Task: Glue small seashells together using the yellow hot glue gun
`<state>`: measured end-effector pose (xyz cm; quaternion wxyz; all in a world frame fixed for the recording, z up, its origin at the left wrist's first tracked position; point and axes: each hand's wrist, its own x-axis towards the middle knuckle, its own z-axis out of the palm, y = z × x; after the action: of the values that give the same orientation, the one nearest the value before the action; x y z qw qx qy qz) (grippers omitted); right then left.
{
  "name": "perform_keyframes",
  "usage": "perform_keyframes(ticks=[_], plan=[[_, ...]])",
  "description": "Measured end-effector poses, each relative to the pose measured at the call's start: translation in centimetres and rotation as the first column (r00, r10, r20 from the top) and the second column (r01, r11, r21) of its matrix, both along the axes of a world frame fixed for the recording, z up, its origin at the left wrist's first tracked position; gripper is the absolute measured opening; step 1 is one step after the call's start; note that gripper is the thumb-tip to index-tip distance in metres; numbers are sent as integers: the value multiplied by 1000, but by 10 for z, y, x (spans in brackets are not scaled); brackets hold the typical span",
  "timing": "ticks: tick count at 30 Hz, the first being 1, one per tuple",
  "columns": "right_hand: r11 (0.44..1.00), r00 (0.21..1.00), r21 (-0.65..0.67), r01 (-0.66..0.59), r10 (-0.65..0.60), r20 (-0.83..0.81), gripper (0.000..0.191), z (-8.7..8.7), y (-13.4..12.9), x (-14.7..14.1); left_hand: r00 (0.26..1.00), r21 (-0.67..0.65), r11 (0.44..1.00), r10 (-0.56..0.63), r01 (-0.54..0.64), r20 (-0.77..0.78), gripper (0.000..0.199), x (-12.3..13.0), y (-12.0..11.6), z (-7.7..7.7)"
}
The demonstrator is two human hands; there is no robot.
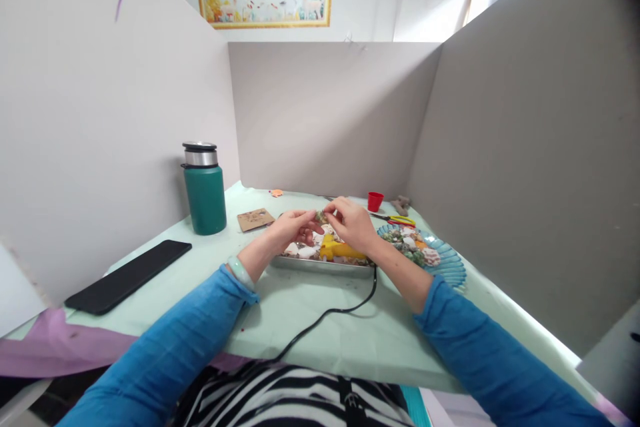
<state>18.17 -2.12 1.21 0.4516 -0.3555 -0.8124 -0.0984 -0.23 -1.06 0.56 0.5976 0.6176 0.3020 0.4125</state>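
Observation:
Both hands meet over a metal tray (pixel 325 267) of shells. Between them is a small greenish, mottled piece (pixel 321 217), partly covered by fingers; its exact kind is too small to tell. My left hand (pixel 295 227) pinches it from the left with thumb and fingertips. From the right, my right hand (pixel 351 221) has its fingertips closed on the same piece. Just below the hands, a yellow glue gun (pixel 340 250) lies on the white shells (pixel 306 251) in the tray, its black cord (pixel 330 311) running toward my lap.
To the right stands a blue scalloped plate (pixel 454 267) with shells and greenery. Behind it are scissors (pixel 400 219), a red cup (pixel 375 201) and a grey piece (pixel 401 205). On the left are a green bottle (pixel 205 199), a black phone (pixel 129 276) and a brown card (pixel 255 219). Grey panels enclose the table.

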Motion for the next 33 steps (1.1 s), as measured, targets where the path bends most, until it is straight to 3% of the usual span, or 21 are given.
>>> perform_keyframes(ticks=[6,11,17,23,33], plan=[[998,999,-47,43,-42,26,8,1,4,2,990,64,991,124,-120,-60,39,0,1,-1],[977,1000,-215,8,-7,6,11,-1,9,3,992,141,986,99,-87,-84,41,2,-5,4],[916,989,-388,-103,52,-140,15,4,6,1,987,194,977,109,-85,-116,41,3,-6,5],[808,962,-552,-209,69,-263,19,16,-5,0,1000,134,991,11,-9,-15,36,0,-5,4],[860,978,-481,-172,92,-186,23,10,-3,0,999,130,991,19,-25,50,34,1,-4,4]])
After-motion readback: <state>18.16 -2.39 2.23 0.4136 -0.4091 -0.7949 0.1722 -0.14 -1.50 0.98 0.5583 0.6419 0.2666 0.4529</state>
